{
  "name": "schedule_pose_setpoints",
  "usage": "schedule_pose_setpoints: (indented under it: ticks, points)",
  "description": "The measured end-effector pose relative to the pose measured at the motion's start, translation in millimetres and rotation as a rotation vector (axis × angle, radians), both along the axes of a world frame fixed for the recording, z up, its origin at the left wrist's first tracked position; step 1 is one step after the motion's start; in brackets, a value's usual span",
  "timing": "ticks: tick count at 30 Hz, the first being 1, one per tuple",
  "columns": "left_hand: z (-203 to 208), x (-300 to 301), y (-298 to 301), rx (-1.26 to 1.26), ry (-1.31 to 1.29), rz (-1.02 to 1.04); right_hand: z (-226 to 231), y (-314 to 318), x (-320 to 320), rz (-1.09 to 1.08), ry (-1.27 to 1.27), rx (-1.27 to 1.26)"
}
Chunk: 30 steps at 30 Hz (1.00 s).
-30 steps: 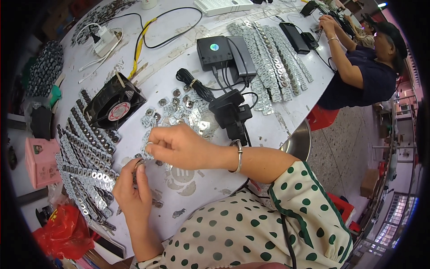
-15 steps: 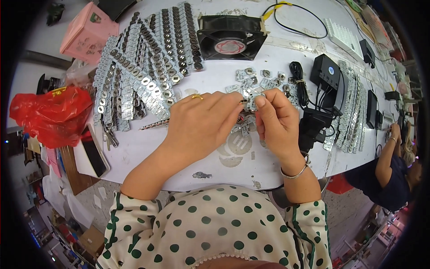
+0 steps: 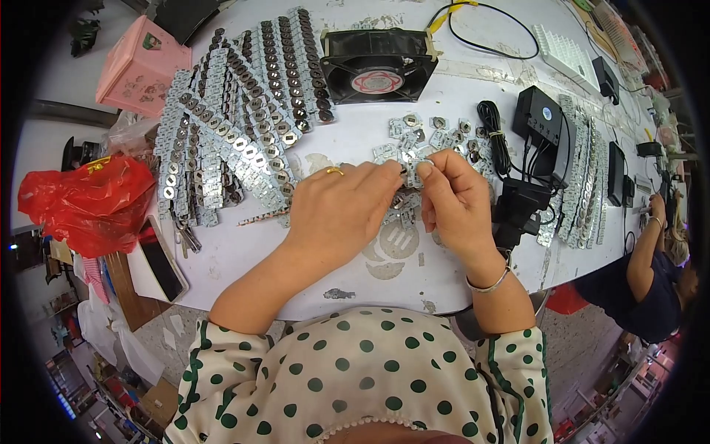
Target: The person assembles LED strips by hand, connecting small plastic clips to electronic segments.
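Over the middle of the white table, my two hands meet at the fingertips. My left hand (image 3: 333, 211), with a ring on it, has its fingers bent together and pointing right; what they hold is hidden behind the knuckles. The thumb and forefinger of my right hand (image 3: 457, 201) pinch the edge of a small silvery circuit board (image 3: 410, 158). Loose small circuit boards (image 3: 436, 138), some bearing round metal parts, are scattered just beyond and beneath the fingers. A thin striped strip (image 3: 262, 217) sticks out to the left of my left hand.
Long rows of joined circuit boards (image 3: 244, 111) cover the left; more strips (image 3: 584, 177) lie right. A black fan (image 3: 379, 66) stands ahead. Black power adapters (image 3: 543, 122) with cables flank my right hand. A red plastic bag (image 3: 89, 196), phone (image 3: 163, 259) and pink box (image 3: 140, 66) sit left.
Both hands stay together at nearly the same spot. My right fingers have curled in slightly around the small board. The whole view has shifted a little.
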<state>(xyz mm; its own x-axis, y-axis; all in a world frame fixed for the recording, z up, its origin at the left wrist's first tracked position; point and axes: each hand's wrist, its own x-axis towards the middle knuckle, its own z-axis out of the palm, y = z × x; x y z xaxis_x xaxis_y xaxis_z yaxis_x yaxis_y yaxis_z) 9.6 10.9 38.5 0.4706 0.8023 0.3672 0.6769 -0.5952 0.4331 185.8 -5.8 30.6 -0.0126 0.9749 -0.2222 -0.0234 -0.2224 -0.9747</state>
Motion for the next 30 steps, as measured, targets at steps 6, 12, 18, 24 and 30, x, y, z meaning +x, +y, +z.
schedule_pose_setpoints:
  ticks: [6, 12, 18, 24, 30]
  points:
    - [-7, -2, -3, -0.214, -0.013, -0.002, -4, 9, 12, 0.105, -0.115, -0.074]
    - [2, -17, 1, -0.424, 0.058, -0.067, -1, 12, 22, 0.123, -0.641, 0.244]
    - [11, -29, 14, -0.794, -0.087, -0.055, 12, 9, 22, 0.297, -0.289, 0.076]
    - [8, -45, 19, -0.83, -0.114, -0.221, 10, 8, 16, 0.406, -0.143, -0.063]
    - [11, -50, 15, -1.139, -0.421, -0.292, 5, -3, 6, 0.388, 0.108, -0.109]
